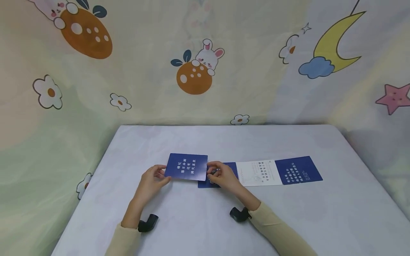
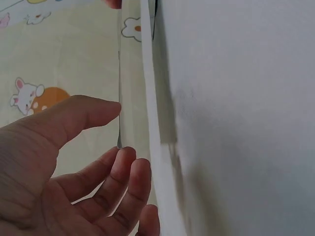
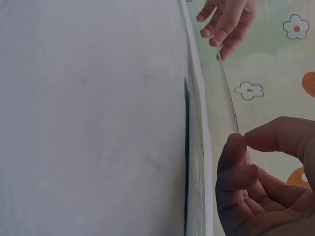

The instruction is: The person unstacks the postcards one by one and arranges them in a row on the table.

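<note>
A blue card with white printed characters is held up above the white table by both hands. My left hand pinches its left edge between thumb and fingers. At its right edge, my right hand holds it between thumb and index finger. Seen edge-on in the left wrist view, the card is a thin line; the right wrist view also shows the card edge-on. Below and to the right lie another blue card, partly hidden by the right hand, a white card and a dark blue card, side by side.
The white-covered table extends around the cards. A patterned cloth with rabbits, flowers and a moon hangs behind and at the sides. Each wrist wears a black device, one on the left and one on the right.
</note>
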The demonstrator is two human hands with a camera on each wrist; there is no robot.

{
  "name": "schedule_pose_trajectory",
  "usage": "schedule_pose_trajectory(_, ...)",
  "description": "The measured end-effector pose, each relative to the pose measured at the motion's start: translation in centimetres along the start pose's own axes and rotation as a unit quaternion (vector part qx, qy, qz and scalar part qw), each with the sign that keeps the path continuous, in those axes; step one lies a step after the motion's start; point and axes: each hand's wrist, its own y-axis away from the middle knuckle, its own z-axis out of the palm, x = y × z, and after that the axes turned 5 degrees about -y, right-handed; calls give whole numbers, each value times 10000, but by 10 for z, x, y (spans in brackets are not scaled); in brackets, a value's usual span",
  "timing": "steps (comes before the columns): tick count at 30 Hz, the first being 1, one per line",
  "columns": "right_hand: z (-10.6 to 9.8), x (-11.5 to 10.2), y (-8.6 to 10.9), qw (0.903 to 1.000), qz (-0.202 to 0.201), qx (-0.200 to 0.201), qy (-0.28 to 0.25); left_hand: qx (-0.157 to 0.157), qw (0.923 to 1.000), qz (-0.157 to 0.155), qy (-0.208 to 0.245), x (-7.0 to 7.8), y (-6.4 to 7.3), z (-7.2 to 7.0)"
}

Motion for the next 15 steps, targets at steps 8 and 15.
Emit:
schedule_pose_trajectory(8, 8, 1, -4, 9995, -130, -189, 193, -251, 9983, -459, -241, -3, -1, -9)
schedule_pose_trajectory(15, 17, -6, -7, 9975, 361, -385, 467, -454, 9957, -700, -401, -8, 3, -14)
